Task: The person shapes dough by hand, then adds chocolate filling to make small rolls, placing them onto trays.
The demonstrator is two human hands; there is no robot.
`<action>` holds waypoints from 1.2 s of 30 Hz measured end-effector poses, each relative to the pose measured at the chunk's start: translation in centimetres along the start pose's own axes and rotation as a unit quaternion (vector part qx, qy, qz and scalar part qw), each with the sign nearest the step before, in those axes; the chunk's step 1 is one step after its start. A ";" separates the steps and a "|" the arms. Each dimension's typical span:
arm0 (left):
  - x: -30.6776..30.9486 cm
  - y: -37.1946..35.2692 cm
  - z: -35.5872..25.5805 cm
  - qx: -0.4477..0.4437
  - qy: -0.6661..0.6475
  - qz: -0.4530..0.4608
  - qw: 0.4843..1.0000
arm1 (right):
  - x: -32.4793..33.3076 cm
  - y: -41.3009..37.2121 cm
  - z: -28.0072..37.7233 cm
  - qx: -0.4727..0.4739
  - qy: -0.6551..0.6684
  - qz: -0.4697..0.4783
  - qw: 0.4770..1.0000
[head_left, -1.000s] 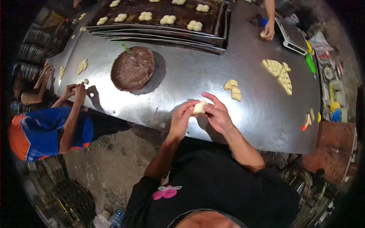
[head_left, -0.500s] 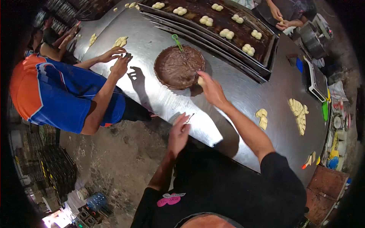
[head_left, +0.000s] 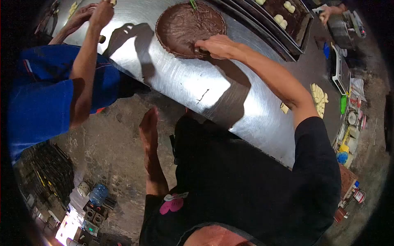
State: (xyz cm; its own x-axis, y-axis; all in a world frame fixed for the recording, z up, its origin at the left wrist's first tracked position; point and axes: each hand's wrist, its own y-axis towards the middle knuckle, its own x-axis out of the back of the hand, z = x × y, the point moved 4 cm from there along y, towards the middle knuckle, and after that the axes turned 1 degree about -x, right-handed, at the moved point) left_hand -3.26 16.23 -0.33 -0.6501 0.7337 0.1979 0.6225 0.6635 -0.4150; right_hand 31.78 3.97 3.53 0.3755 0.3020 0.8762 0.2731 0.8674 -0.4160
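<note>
My right hand reaches over the near rim of a round bowl of brown, chocolate-like paste. Its fingers are curled together, with the tips at the paste; whatever they pinch is hidden. A green-handled utensil stands in the paste at the far side. Away from the table, my left hand hangs over the floor beside the table edge. It is seen edge-on, fingers loosely stretched and nothing visible in it. Below my right forearm, a small pale dough piece lies partly hidden on the metal table.
At left, a co-worker in blue holds both hands over the table, a pale dough piece at the fingertips. Stacked trays with dough balls stand at upper right. Cut dough pieces and a scale are on the right.
My view has shifted, so the bowl appears higher. My right hand has gone from the bowl's right edge to the paste at its near rim. My left hand has drawn back from the table.
</note>
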 end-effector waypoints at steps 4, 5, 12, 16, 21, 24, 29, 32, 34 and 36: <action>-4.8 1.5 -3.4 -0.019 0.043 0.102 0.994 | -0.2 1.3 -1.5 0.011 0.231 -0.125 0.965; -6.3 1.8 -3.9 -0.034 0.024 0.124 0.991 | -0.6 0.5 -1.8 0.008 0.233 -0.124 0.964; -17.2 -1.3 -8.0 0.047 -0.327 0.231 0.915 | -4.3 -12.2 4.6 0.003 0.881 -0.013 0.472; -20.0 -5.5 -7.9 0.049 -0.290 0.220 0.930 | -6.8 -19.2 5.6 -0.041 0.919 -0.104 0.378; -23.6 -8.3 -6.1 -0.027 -0.226 0.256 0.939 | -9.5 -26.6 5.1 -0.104 0.920 -0.215 0.310; -25.1 -10.2 -6.4 0.013 -0.328 0.249 0.911 | -10.7 -29.2 5.4 -0.092 0.903 -0.269 0.322; -26.2 -13.4 -6.4 0.005 -0.213 0.243 0.946 | -10.7 -32.3 7.7 -0.214 0.426 -0.445 0.758; -24.5 -13.6 -7.2 -0.168 -0.060 0.229 0.957 | -10.3 -32.9 8.7 -0.164 0.386 -0.496 0.760; -24.3 -13.2 -7.3 -0.136 -0.155 0.274 0.939 | -9.3 -33.2 8.8 -0.137 0.390 -0.468 0.781; -24.6 -13.3 -7.7 -0.008 -0.289 0.386 0.876 | -8.5 -32.9 8.5 -0.108 0.318 -0.468 0.817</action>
State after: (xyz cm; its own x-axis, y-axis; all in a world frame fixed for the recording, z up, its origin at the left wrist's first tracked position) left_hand 7.85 -9.50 7.19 -0.1408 0.7714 -0.6206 0.9770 0.0070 -0.2130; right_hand 12.04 -23.72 11.81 0.2784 -0.7804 0.5599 0.8287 0.4899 0.2707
